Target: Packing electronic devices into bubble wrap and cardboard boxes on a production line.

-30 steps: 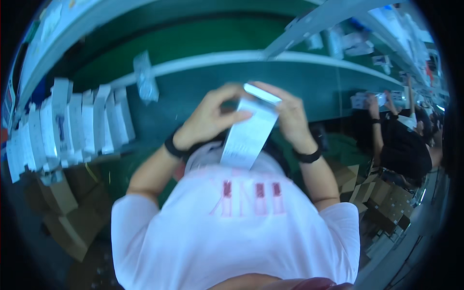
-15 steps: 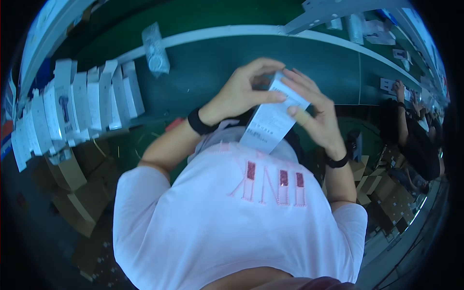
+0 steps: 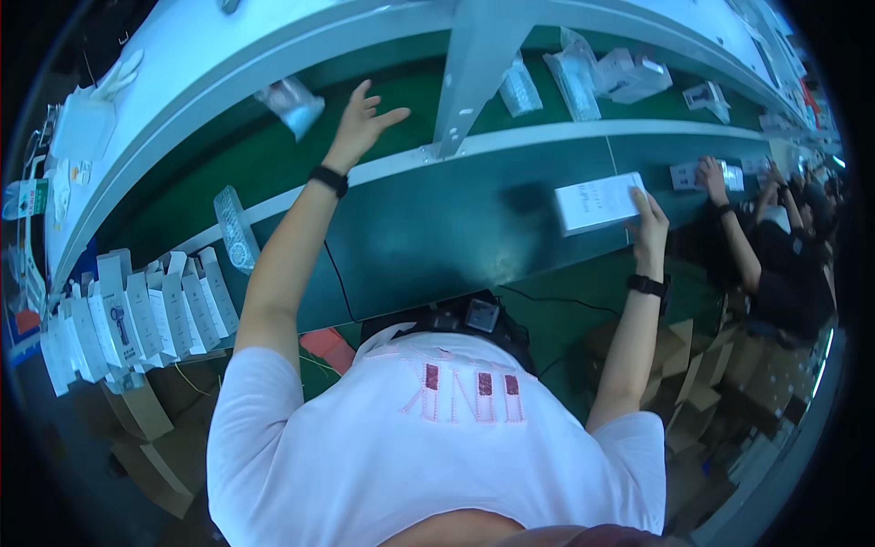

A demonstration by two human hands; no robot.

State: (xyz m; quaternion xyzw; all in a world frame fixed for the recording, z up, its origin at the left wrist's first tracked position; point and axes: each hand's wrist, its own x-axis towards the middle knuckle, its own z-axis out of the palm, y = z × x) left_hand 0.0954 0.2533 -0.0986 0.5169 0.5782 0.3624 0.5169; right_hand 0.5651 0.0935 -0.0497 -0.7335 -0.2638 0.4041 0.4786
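My right hand [image 3: 650,223] grips the near right end of a white carton [image 3: 597,204], held over the right part of the green bench. My left hand [image 3: 358,128] reaches across the bench rail over the green conveyor, fingers spread and nothing in them. Nearest to it, on the left, a bubble-wrapped item [image 3: 292,105] lies on the belt. Another clear-wrapped item [image 3: 235,230] rests on the bench edge beside my left forearm.
A row of open white boxes [image 3: 150,314] stands at the left. A grey post [image 3: 469,82] rises from the rail. More wrapped items [image 3: 574,77] and a white box [image 3: 633,75] sit on the belt. At the right, a co-worker's hand [image 3: 713,178] touches a box. Brown cartons [image 3: 684,365] lie below.
My hands have parted. The right has carried the carton away from my body to the right; the left has let go of it and stretched forward to the conveyor. The view has shifted.
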